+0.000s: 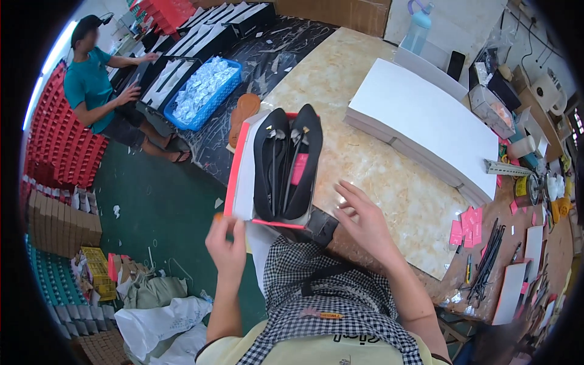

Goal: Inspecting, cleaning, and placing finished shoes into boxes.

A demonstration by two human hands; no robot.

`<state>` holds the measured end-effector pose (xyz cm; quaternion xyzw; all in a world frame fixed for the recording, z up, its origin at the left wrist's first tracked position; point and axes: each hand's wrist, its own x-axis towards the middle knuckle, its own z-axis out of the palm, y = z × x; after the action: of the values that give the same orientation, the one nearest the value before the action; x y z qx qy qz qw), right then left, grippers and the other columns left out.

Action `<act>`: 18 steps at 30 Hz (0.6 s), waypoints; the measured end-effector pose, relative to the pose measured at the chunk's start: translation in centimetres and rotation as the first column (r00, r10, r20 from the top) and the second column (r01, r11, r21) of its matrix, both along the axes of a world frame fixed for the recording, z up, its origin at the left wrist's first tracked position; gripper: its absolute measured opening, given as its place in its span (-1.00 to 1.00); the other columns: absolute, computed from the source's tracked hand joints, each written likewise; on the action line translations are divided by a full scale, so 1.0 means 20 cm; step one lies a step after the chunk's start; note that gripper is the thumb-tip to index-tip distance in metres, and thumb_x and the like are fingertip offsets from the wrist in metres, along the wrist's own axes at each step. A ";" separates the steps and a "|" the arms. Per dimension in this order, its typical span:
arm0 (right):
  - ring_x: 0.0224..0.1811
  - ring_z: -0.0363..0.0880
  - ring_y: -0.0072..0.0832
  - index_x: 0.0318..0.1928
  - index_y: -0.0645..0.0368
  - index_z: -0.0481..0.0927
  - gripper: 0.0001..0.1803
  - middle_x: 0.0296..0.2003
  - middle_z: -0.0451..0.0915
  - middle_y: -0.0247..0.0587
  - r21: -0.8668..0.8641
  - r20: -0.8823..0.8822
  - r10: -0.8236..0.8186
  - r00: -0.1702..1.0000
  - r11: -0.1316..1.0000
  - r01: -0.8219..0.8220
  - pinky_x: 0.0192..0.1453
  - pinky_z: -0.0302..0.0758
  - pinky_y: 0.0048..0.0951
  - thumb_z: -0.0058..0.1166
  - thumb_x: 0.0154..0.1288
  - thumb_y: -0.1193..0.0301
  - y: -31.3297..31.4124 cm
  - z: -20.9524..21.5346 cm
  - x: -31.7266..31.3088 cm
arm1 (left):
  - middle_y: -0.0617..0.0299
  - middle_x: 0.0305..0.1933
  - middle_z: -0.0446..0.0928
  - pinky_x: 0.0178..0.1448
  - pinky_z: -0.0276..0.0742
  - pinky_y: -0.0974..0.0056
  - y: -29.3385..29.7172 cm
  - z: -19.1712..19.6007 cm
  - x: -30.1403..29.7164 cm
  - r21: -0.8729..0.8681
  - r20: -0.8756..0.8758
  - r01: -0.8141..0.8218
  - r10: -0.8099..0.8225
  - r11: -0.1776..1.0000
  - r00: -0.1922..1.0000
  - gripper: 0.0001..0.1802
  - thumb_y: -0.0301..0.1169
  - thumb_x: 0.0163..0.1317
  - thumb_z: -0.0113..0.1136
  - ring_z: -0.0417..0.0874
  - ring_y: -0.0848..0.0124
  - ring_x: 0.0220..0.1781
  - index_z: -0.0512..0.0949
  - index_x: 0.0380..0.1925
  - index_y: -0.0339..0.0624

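A pair of black pointed flat shoes (263,176) lies side by side in a shoe box with red edges (245,176). Thin dark sticks run lengthwise inside the shoes, and a pink card (298,169) shows at the right one. The box rests at the near edge of the table, in front of my apron. By its near left corner is my left hand (226,243), fingers half curled, thumb apart, an orange spot at one fingertip. To the right of the box my right hand (365,222) hovers above the tabletop with its fingers spread and nothing in them.
White stacked boxes or sheets (426,121) cover the table's right. Pink cards (467,226) and black sticks (486,261) lie nearer. Brown insoles (245,112) sit beyond the box, beside a blue basket (210,97) of crumpled paper. A person (91,79) stands far left.
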<state>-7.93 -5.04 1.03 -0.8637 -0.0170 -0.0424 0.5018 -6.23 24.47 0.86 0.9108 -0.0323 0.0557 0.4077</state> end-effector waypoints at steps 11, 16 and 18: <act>0.27 0.37 -0.15 0.14 0.21 0.51 -0.56 0.15 0.47 -0.07 -0.381 0.061 -0.279 0.958 0.881 0.281 0.32 0.29 -0.18 0.11 0.22 0.48 -0.26 -0.42 -0.40 | 0.07 0.19 0.40 0.21 0.49 -0.22 -0.12 -0.28 0.16 -0.690 -0.707 -0.597 -0.204 0.410 0.677 -0.40 0.03 0.45 -0.17 0.40 0.02 0.26 0.27 0.27 -0.17; 0.28 0.38 -0.26 0.13 0.15 0.52 -0.57 0.14 0.48 -0.15 -0.524 0.213 -0.228 0.950 0.794 0.308 0.31 0.26 -0.19 0.09 0.20 0.47 -0.23 -0.55 -0.43 | 0.04 0.24 0.40 0.28 0.40 -0.26 -0.08 -0.16 0.12 -0.800 -0.600 -0.524 -0.390 0.292 0.698 -0.51 -0.15 0.49 -0.22 0.42 0.02 0.26 0.26 0.30 -0.16; 0.28 0.39 -0.30 0.11 0.13 0.53 -0.57 0.12 0.49 -0.20 -0.552 0.200 -0.251 0.947 0.769 0.321 0.29 0.28 -0.21 0.09 0.18 0.46 -0.22 -0.56 -0.43 | 0.01 0.26 0.40 0.34 0.32 -0.27 -0.07 -0.08 0.15 -0.811 -0.585 -0.493 -0.406 0.315 0.702 -0.49 -0.15 0.49 -0.24 0.41 0.02 0.29 0.25 0.30 -0.21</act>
<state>-16.51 -9.46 -10.17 -0.9634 0.0740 -0.1608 0.2015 -3.21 23.11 -0.79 0.4345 0.1943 -0.2793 0.8340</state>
